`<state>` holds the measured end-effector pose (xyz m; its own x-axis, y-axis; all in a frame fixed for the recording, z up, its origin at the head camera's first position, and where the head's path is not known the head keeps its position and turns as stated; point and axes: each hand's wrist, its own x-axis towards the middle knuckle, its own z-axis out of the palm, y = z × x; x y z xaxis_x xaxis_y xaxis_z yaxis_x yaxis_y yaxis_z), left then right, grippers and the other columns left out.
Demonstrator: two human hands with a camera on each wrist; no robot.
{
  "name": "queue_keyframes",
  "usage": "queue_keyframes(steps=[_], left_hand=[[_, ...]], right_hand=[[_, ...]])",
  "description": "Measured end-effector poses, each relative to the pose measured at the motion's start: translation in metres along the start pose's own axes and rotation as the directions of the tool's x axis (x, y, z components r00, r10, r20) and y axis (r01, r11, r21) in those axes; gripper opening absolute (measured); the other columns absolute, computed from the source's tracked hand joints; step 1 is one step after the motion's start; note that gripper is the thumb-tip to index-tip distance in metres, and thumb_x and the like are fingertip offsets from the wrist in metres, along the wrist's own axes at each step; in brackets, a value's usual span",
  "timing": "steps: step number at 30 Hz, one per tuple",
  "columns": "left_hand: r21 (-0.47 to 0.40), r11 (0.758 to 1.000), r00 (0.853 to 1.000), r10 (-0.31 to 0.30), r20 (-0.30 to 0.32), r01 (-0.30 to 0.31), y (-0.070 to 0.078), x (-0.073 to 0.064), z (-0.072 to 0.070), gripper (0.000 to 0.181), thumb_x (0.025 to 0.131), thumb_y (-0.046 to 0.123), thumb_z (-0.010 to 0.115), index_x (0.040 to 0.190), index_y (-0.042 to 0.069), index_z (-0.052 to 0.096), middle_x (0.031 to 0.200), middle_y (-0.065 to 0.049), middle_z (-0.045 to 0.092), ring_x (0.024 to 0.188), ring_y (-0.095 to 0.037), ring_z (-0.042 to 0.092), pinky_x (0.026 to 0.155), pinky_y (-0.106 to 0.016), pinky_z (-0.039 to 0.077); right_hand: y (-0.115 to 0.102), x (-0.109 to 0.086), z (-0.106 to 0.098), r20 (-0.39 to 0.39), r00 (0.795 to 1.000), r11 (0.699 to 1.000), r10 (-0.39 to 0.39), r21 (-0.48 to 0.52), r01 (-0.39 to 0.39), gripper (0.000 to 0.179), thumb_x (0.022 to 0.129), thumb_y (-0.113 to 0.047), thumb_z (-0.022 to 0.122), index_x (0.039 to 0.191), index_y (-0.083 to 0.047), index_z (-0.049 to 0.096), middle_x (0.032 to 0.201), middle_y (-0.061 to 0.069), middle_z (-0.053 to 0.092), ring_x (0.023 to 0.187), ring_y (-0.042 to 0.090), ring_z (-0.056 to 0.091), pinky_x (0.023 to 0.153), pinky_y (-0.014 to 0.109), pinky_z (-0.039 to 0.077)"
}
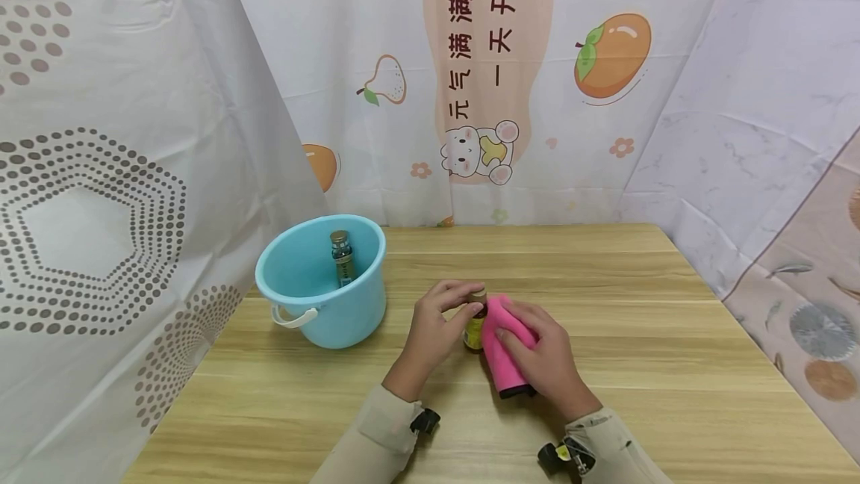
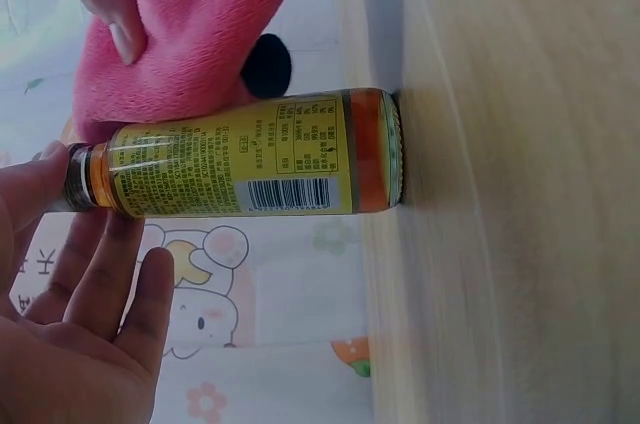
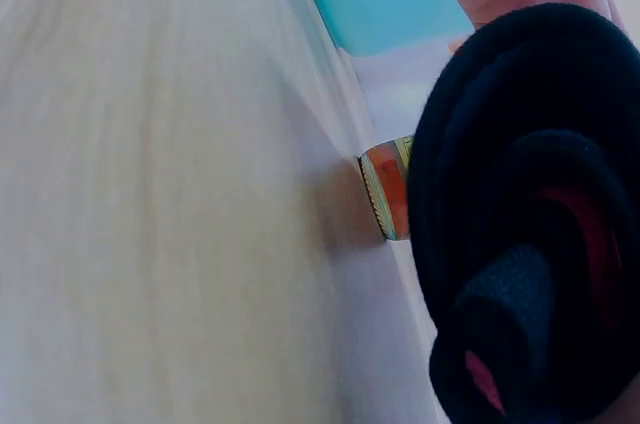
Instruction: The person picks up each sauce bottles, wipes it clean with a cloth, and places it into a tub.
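A small glass bottle with a yellow label stands upright on the wooden table. At its cap, my left hand pinches with thumb and fingers; the left wrist view shows the dark cap there and a barcode on the label. My right hand grips a folded pink cloth with black edging and holds it against the bottle's side. In the right wrist view the cloth's black rolled edge hides most of the bottle; only its orange base shows.
To the left stands a light blue bucket with a white handle. Another capped bottle leans inside it. The wooden table stretches to the right, and a printed curtain hangs behind its back edge.
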<state>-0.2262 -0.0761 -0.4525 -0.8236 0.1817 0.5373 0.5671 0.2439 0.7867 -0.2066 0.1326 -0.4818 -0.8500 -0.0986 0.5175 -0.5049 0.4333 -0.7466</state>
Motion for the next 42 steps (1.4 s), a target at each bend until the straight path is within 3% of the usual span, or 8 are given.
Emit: queue_keyframes(steps=[5, 14, 21, 31, 42], left_hand=[[0.006, 1.0, 1.0, 0.002, -0.001, -0.002, 0.0003, 0.0002, 0.0, 0.029, 0.099, 0.022, 0.071, 0.128, 0.027, 0.073, 0.123, 0.004, 0.067, 0.108, -0.012, 0.07, 0.1, -0.035, 0.058], [-0.02, 1.0, 1.0, -0.015, -0.011, 0.015, -0.0009, 0.0001, 0.0018, 0.03, 0.097, 0.014, 0.073, 0.127, 0.019, 0.074, 0.123, -0.003, 0.068, 0.108, -0.021, 0.071, 0.1, -0.046, 0.057], [0.026, 0.998, 0.998, -0.057, 0.017, 0.057, 0.0021, -0.0003, -0.0001, 0.032, 0.099, 0.026, 0.073, 0.13, 0.032, 0.071, 0.125, 0.008, 0.067, 0.112, -0.012, 0.067, 0.102, -0.046, 0.056], [0.085, 0.994, 0.998, -0.069, -0.004, 0.069, 0.0034, -0.001, 0.0007, 0.031, 0.098, 0.035, 0.073, 0.129, 0.039, 0.071, 0.129, 0.015, 0.064, 0.125, -0.006, 0.059, 0.11, -0.044, 0.048], [0.099, 0.994, 0.999, -0.04, -0.02, 0.042, 0.0032, -0.0005, 0.0021, 0.03, 0.098, 0.032, 0.073, 0.128, 0.035, 0.072, 0.126, 0.011, 0.063, 0.121, -0.009, 0.06, 0.106, -0.044, 0.05]], right_hand=[[-0.0012, -0.0002, -0.0006, 0.0, 1.0, 0.999, 0.007, 0.033, -0.007, 0.044, 0.09, -0.014, 0.082, 0.132, -0.025, 0.073, 0.129, -0.002, 0.07, 0.105, 0.012, 0.067, 0.082, 0.02, 0.057], [0.0005, -0.0004, -0.0005, 0.037, 0.998, 0.999, 0.048, 0.008, -0.049, 0.042, 0.093, -0.019, 0.08, 0.134, -0.023, 0.071, 0.126, 0.002, 0.071, 0.101, 0.016, 0.067, 0.078, 0.024, 0.057], [0.0013, -0.0005, -0.0009, 0.077, 0.992, 0.995, 0.098, -0.013, -0.098, 0.042, 0.093, -0.021, 0.08, 0.135, -0.021, 0.071, 0.127, 0.002, 0.07, 0.1, 0.015, 0.067, 0.078, 0.025, 0.058], [0.0014, -0.0006, -0.0003, 0.146, 0.963, 0.974, 0.227, -0.038, -0.224, 0.042, 0.093, -0.022, 0.079, 0.134, -0.021, 0.071, 0.123, 0.001, 0.071, 0.093, 0.015, 0.065, 0.076, 0.026, 0.056], [0.0023, -0.0003, -0.0004, 0.184, 0.944, 0.96, 0.273, -0.117, -0.255, 0.043, 0.093, -0.024, 0.078, 0.135, -0.019, 0.071, 0.124, 0.003, 0.072, 0.096, 0.014, 0.064, 0.08, 0.03, 0.055]])
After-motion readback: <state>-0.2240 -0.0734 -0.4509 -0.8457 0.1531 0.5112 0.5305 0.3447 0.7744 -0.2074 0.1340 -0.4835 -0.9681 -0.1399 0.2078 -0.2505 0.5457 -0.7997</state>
